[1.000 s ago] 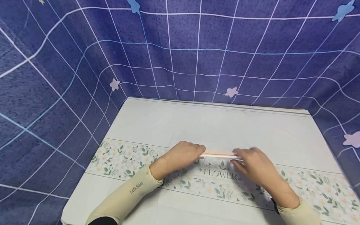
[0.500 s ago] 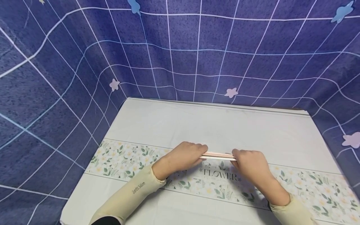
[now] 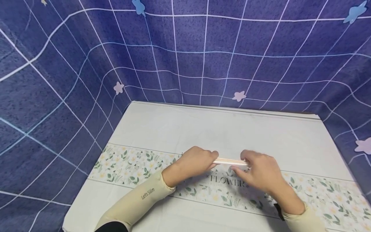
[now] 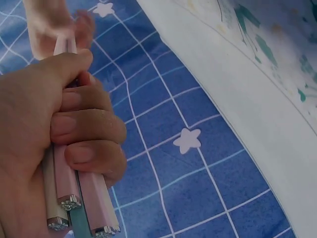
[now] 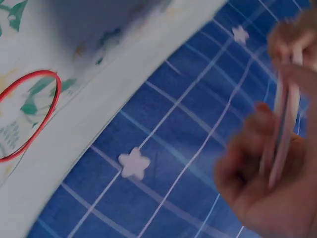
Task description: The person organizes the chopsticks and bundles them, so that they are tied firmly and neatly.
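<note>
A bundle of pastel chopsticks (image 3: 229,161) runs level between the hands, over the floral band of the table. My left hand (image 3: 195,162) grips the bundle with curled fingers. In the left wrist view, square ends with silvery patterned caps stick out below the fist (image 4: 94,119): pink, beige and teal chopsticks (image 4: 101,206). At the other end, my right hand (image 3: 262,170) is spread around the chopsticks' tips, thumb and fingers apart. The right wrist view shows the thin ends (image 5: 282,134) over the palm, with the right fingers (image 5: 242,153) loose and blurred.
A white table cover (image 3: 179,124) carries a flower-printed band (image 3: 121,162) with the word FLOWER. On it, in the right wrist view, lies a thin red loop (image 5: 57,91). Blue grid-patterned cloth with stars (image 3: 188,58) hangs behind and beside the table.
My right hand has loosened from around the chopsticks, its thumb now apart from the fingers. My left hand has shifted slightly right with the bundle.
</note>
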Tool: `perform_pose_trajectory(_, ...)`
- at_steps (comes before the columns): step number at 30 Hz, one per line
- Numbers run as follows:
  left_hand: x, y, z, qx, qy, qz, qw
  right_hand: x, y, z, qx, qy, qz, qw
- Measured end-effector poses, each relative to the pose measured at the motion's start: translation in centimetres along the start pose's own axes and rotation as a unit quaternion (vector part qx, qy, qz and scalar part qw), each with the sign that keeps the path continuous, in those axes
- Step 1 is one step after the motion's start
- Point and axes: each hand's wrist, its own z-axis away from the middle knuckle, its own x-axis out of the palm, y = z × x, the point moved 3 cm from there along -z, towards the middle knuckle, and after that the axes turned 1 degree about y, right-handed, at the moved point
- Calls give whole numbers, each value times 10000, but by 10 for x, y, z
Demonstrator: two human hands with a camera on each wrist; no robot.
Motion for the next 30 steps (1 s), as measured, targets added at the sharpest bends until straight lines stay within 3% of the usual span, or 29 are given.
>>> perform_pose_trajectory(2,-1,-2,1,16,130,-81,9999,-8,8,1,192,226,-1342,9905)
perform_pose_trajectory(3,-1,-3,1,27,179,-101,9998,-11,12,1,205,391,-2086,9770)
perform_pose_trajectory(4,-2,-4,1,40,217,-107,9997,-14,14,1,180,509,-2869,9565)
perform_pose_trajectory(6,-3,-5,1,83,271,-133,9995,-15,18,-2,-14,608,-4227,9042)
perform_pose_trajectory(8,-4,-4,0,144,324,-174,9992,-12,18,-4,-51,598,-5030,8622)
perform_pose_trajectory(9,-5,-4,0,166,347,-187,9991,-10,17,-5,-5,583,-5245,8494)
perform_pose_trajectory(11,-6,-3,-1,174,415,-230,9987,-6,16,-6,183,573,-5422,8381)
perform_pose_trajectory(14,-7,-1,-3,155,483,-257,9984,-3,10,-7,300,729,-5404,8377)
perform_pose_trajectory(20,-10,0,-4,159,536,-316,9979,0,-3,-13,414,1190,-4865,8645)
perform_pose_trajectory(25,-13,2,-5,216,640,-525,9963,3,-13,-14,717,1368,-4622,8732)
perform_pose_trajectory(27,-15,2,-6,233,680,-673,9951,3,-16,-14,857,1265,-4365,8866)
perform_pose_trajectory(30,-19,3,-7,247,774,-820,9933,2,-18,-15,1152,666,-3854,9131)
